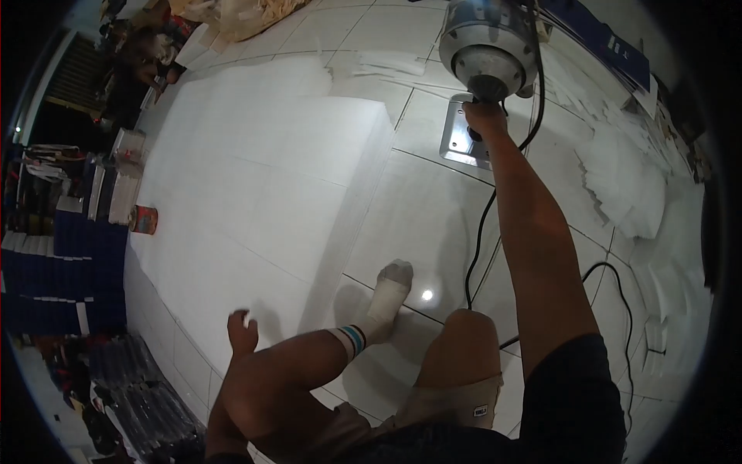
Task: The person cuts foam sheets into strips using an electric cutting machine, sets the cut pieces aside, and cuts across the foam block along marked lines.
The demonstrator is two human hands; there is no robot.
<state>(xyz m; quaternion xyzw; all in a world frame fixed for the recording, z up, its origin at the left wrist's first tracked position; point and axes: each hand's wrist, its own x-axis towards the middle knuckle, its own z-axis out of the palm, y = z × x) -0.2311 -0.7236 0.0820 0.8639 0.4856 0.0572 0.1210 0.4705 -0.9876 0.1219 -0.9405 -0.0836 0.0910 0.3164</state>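
My right hand (pixel 485 120) is closed round the handle of an electric cutting machine, beside its round grey motor housing (pixel 488 46). Below the hand, the machine's shiny metal base plate (pixel 454 133) rests on the tiled floor; its blade cannot be made out. To the left lies a thick, wide stack of white sheet material (pixel 255 178), with a straight edge facing the machine. My left hand (pixel 243 331) hangs by my bent knee, over the near part of the stack. Its fingers are slightly curled and apart, with nothing in them.
A black cable (pixel 481 240) runs from the machine across the floor by my leg. White offcuts (pixel 622 182) litter the right side. A red tin (pixel 144 220) stands at the stack's left edge. Dark blue stacks (pixel 85 267) line the left. Another person (pixel 147 58) is at upper left.
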